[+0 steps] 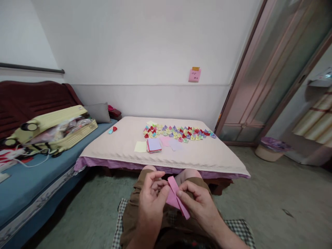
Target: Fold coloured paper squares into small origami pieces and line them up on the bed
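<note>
Above my lap is a pink sheet of paper (173, 200), partly folded, with a long narrow strip standing along one side. My left hand (153, 196) pinches its left edge between thumb and fingers. On the other side my right hand (195, 199) grips the folded strip near its middle, thumb on top. Beyond my knees, a stack of coloured paper squares (154, 145) lies on the cloth-covered table (111, 148), with a pale yellow sheet (140, 147) beside it. Loose pink (165, 140) and lilac sheets (176, 145) lie to its right.
Many small folded paper pieces (178, 132) spread across the table's back half; a red one (114, 129) and a blue one (110, 131) sit apart at left. An open yellow suitcase (54, 135) rests on the blue bed (15, 193). A bin (269, 150) stands at right.
</note>
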Demonstrator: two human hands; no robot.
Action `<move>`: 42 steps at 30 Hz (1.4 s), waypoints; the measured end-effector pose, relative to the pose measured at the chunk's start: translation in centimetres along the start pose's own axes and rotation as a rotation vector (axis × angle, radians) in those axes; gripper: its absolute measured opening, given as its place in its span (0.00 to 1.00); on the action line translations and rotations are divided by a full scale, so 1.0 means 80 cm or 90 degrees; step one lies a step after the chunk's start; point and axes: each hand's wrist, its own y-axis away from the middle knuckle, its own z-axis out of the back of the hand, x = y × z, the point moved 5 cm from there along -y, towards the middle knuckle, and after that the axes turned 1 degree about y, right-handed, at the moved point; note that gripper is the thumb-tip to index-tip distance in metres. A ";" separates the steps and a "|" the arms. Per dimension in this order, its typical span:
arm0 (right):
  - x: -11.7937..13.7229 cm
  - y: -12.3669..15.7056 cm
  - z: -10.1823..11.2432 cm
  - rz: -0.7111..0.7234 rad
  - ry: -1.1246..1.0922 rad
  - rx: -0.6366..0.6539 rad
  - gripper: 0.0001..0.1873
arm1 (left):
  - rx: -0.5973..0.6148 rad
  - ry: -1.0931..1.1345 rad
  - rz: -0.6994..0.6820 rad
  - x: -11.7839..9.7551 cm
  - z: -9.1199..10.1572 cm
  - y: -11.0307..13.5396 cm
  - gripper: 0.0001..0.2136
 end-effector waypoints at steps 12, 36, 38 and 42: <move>0.004 0.011 -0.006 0.153 0.177 -0.084 0.13 | -0.082 -0.210 -0.191 -0.018 0.001 0.014 0.01; 0.017 0.016 -0.013 0.315 0.318 -0.133 0.09 | -0.070 -0.329 -0.179 -0.024 -0.005 0.014 0.06; 0.017 0.017 -0.014 0.317 0.322 -0.123 0.10 | -0.046 -0.314 -0.149 -0.024 -0.005 0.011 0.07; 0.018 0.014 -0.014 0.291 0.292 -0.094 0.11 | 0.043 -0.193 -0.072 -0.016 -0.006 0.001 0.10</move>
